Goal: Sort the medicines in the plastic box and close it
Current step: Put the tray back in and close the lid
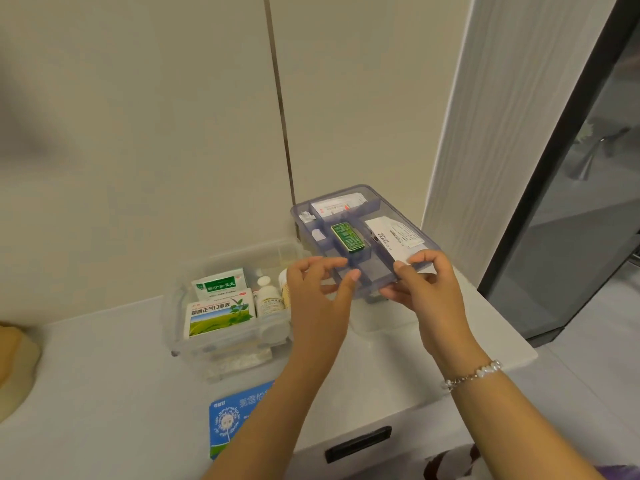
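Note:
A clear plastic box stands on the white counter, holding a green-and-white carton, a green sachet pack and a white bottle. Above its right side hangs a blue-tinted divided tray, tilted, with a small green packet, a white carton and a folded paper leaflet in its compartments. My right hand grips the tray's near right edge. Beside the tray's near left edge, my left hand has its fingers spread, touching or almost touching the tray.
A blue medicine carton lies at the counter's front edge, partly under my left forearm. A drawer with a dark handle sits below. The wall stands close behind; a glass door is at right. A tan object rests far left.

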Action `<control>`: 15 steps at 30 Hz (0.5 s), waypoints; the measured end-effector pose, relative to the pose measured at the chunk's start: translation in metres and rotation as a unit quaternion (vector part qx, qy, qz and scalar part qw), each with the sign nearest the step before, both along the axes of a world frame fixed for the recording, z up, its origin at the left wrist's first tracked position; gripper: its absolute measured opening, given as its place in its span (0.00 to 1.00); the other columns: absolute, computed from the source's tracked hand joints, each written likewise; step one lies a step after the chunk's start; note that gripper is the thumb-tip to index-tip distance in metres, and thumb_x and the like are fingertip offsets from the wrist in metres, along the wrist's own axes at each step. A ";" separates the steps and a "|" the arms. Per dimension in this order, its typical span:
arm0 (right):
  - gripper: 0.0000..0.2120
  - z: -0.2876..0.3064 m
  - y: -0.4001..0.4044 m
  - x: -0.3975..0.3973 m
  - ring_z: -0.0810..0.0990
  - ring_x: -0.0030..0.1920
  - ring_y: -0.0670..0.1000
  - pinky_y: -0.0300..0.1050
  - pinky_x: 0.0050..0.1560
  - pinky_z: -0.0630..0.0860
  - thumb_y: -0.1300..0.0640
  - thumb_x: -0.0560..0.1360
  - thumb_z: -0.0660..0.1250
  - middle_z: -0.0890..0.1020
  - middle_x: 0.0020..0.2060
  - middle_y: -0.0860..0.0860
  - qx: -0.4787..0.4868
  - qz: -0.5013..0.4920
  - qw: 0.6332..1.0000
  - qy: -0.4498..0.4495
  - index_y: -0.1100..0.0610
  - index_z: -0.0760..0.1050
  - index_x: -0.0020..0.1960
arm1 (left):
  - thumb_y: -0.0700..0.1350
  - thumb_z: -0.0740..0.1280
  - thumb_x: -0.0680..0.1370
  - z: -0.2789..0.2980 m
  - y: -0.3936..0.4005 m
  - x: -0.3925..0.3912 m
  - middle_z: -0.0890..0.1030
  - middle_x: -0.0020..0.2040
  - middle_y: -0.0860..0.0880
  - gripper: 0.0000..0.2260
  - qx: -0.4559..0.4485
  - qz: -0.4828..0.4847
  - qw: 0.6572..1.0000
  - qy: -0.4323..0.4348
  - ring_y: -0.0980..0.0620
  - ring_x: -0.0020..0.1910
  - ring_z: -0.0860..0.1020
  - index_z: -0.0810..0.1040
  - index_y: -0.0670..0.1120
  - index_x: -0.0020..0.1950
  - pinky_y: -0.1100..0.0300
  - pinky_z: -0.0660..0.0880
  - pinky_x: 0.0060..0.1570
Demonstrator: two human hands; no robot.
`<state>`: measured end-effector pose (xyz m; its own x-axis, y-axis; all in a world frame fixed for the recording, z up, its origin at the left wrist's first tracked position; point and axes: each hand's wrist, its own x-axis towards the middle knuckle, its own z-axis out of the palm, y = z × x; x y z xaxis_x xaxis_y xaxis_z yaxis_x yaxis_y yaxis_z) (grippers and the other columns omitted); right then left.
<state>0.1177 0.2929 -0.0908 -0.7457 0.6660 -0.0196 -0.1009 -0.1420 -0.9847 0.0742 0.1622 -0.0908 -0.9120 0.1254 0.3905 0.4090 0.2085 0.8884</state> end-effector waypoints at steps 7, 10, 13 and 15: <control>0.07 0.008 -0.038 -0.008 0.84 0.33 0.52 0.44 0.36 0.82 0.61 0.73 0.67 0.81 0.49 0.59 -0.007 0.089 0.996 0.025 0.54 0.70 0.47 | 0.46 0.67 0.75 0.011 -0.050 -0.020 0.69 0.64 0.49 0.20 0.052 0.085 0.993 -0.065 0.55 0.57 0.72 0.68 0.51 0.66 0.69 0.74 0.48; 0.06 0.007 -0.050 -0.014 0.83 0.32 0.52 0.40 0.32 0.80 0.60 0.73 0.66 0.82 0.45 0.53 0.001 0.121 0.992 0.024 0.52 0.72 0.47 | 0.48 0.67 0.75 0.014 -0.075 -0.030 0.68 0.69 0.49 0.26 0.090 0.114 0.982 -0.120 0.53 0.60 0.72 0.62 0.53 0.70 0.58 0.75 0.54; 0.08 0.008 -0.056 -0.022 0.82 0.31 0.52 0.41 0.31 0.79 0.60 0.74 0.66 0.82 0.39 0.54 0.025 0.141 0.990 0.014 0.50 0.74 0.51 | 0.49 0.66 0.75 0.017 -0.102 -0.040 0.71 0.67 0.51 0.28 0.122 0.134 0.974 -0.136 0.53 0.59 0.74 0.59 0.52 0.72 0.63 0.74 0.49; 0.12 0.008 -0.060 -0.028 0.82 0.33 0.53 0.42 0.31 0.79 0.61 0.74 0.65 0.81 0.39 0.56 0.036 0.166 0.985 0.010 0.48 0.74 0.55 | 0.50 0.66 0.75 0.018 -0.123 -0.048 0.70 0.68 0.50 0.29 0.140 0.150 0.965 -0.163 0.50 0.60 0.75 0.57 0.51 0.73 0.59 0.74 0.52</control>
<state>0.0894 0.2326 -0.0833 -0.9222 0.3850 0.0364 -0.0810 -0.1002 -0.9917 0.0261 0.0393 -0.0724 -0.9713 -0.2311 0.0564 0.0561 0.0076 0.9984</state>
